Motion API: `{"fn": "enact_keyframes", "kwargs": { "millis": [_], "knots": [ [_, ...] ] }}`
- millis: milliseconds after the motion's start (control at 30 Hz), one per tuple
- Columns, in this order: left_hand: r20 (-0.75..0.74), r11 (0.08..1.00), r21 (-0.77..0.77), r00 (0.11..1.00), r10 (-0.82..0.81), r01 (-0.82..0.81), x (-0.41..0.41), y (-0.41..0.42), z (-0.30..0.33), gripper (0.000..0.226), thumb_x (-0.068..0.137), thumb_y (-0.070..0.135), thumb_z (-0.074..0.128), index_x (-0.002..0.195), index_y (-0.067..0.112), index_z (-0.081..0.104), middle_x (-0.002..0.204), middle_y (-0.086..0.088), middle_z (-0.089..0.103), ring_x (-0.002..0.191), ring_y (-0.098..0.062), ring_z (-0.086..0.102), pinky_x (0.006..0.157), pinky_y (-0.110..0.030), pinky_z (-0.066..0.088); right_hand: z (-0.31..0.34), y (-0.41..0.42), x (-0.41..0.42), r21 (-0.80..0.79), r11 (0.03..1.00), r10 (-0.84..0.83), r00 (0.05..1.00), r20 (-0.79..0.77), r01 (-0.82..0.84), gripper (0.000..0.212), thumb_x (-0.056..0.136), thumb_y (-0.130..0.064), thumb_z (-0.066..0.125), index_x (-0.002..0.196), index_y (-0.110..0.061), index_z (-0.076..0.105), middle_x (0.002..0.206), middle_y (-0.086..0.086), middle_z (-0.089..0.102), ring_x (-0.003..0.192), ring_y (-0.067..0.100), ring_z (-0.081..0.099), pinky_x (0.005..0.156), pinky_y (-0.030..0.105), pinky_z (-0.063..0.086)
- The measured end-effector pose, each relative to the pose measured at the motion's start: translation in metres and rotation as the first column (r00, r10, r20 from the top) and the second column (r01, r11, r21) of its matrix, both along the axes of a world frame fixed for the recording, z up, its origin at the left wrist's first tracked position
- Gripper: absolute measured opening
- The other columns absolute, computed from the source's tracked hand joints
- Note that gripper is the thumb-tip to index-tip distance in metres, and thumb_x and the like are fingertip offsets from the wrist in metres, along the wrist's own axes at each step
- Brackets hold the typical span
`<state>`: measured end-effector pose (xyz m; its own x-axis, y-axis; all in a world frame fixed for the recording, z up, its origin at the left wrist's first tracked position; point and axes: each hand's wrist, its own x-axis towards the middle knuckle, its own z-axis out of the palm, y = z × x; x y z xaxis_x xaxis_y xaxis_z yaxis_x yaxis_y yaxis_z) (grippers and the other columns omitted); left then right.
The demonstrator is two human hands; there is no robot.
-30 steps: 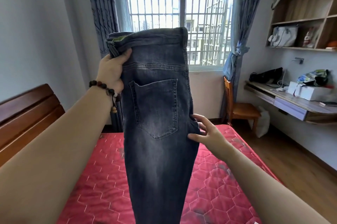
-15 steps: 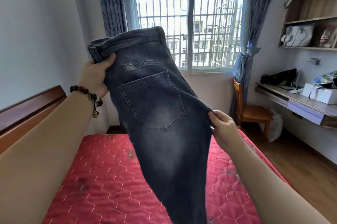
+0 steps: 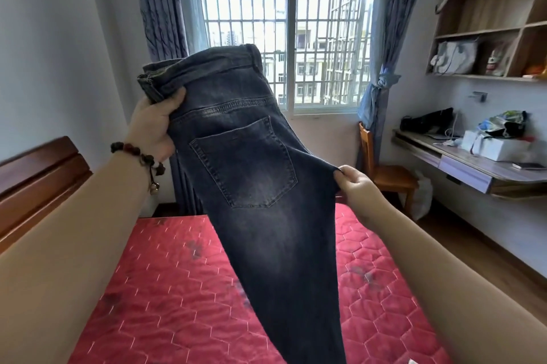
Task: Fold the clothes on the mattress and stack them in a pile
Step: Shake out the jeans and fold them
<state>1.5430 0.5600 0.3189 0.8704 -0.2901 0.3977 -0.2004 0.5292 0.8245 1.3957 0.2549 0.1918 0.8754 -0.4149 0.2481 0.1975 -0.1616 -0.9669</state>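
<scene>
A pair of dark grey-blue jeans (image 3: pixel 266 215) hangs in the air above the red quilted mattress (image 3: pixel 165 298), folded lengthwise with a back pocket facing me. My left hand (image 3: pixel 154 123) grips the bunched waistband at the upper left. My right hand (image 3: pixel 355 186) pinches the crotch corner of the jeans at the right and holds it out sideways. The legs hang down and leave the view at the bottom edge. No other clothes show on the mattress.
A wooden headboard (image 3: pixel 38 174) stands at the left. Beyond the mattress are a barred window (image 3: pixel 284 46) and curtains. At the right are a wooden chair (image 3: pixel 384 174), a wall desk (image 3: pixel 473 168) with boxes and bags, and shelves (image 3: pixel 488 26) above.
My right hand went from touching the jeans' side to pinching the crotch corner and pulling it rightward. The jeans now tilt, waistband to the left. My left hand lowered slightly.
</scene>
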Motion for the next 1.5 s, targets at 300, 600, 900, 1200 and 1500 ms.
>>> {"fn": "enact_keyframes", "kwargs": {
  "millis": [300,600,900,1200,1500],
  "knots": [
    [0.034,1.000,0.002,0.999,-0.006,0.006,0.001,0.002,-0.004,0.051,0.093,0.014,0.054,0.141,0.003,0.042,0.139,-0.018,0.050,0.123,-0.034,0.054,0.095,-0.050,0.050,0.008,0.002,-0.007,0.568,0.805,0.255,0.964,-0.074,-0.170,0.011,0.069,-0.011,0.071,0.078,-0.008,0.077,0.086,0.012,0.072,0.073,0.023,0.070,0.064,0.036,0.059],
    [0.010,0.999,-0.047,1.000,0.016,-0.016,0.010,0.014,-0.006,0.047,0.094,0.014,0.054,0.139,0.005,0.047,0.129,-0.011,0.060,0.114,-0.028,0.061,0.085,-0.043,0.056,0.015,-0.004,-0.006,0.242,0.953,0.181,0.983,0.022,-0.181,0.020,0.071,0.001,0.073,0.091,0.000,0.074,0.092,0.015,0.073,0.080,0.024,0.069,0.071,0.029,0.059],
    [0.028,0.993,-0.023,0.993,-0.118,0.119,-0.005,-0.015,-0.004,0.035,0.085,0.013,0.060,0.119,0.007,0.061,0.111,-0.010,0.069,0.099,-0.027,0.068,0.075,-0.040,0.058,0.040,0.017,-0.004,-0.115,0.930,0.301,0.904,-0.302,-0.349,0.051,0.073,-0.019,0.080,0.120,-0.012,0.060,0.112,0.013,0.069,0.099,0.023,0.066,0.088,0.035,0.052],
    [0.177,0.992,0.126,0.984,-0.022,-0.001,-0.018,-0.009,-0.008,0.016,0.076,0.006,0.069,0.090,0.013,0.074,0.088,-0.002,0.075,0.081,-0.017,0.071,0.069,-0.030,0.058,0.031,0.062,0.016,0.127,0.947,0.291,0.955,0.051,-0.295,0.022,0.071,-0.004,0.080,0.093,-0.008,0.076,0.103,0.014,0.073,0.096,0.029,0.070,0.077,0.031,0.056],
    [0.343,0.960,0.230,0.937,0.073,-0.159,-0.015,0.021,-0.023,0.031,0.062,0.021,0.080,0.092,0.019,0.073,0.093,0.006,0.075,0.087,-0.007,0.069,0.072,-0.018,0.054,0.074,0.099,0.030,0.128,0.982,0.112,0.969,0.221,-0.142,0.010,0.072,-0.011,0.081,0.081,-0.013,0.076,0.091,0.009,0.075,0.080,0.023,0.072,0.067,0.029,0.056]
  ]
}}
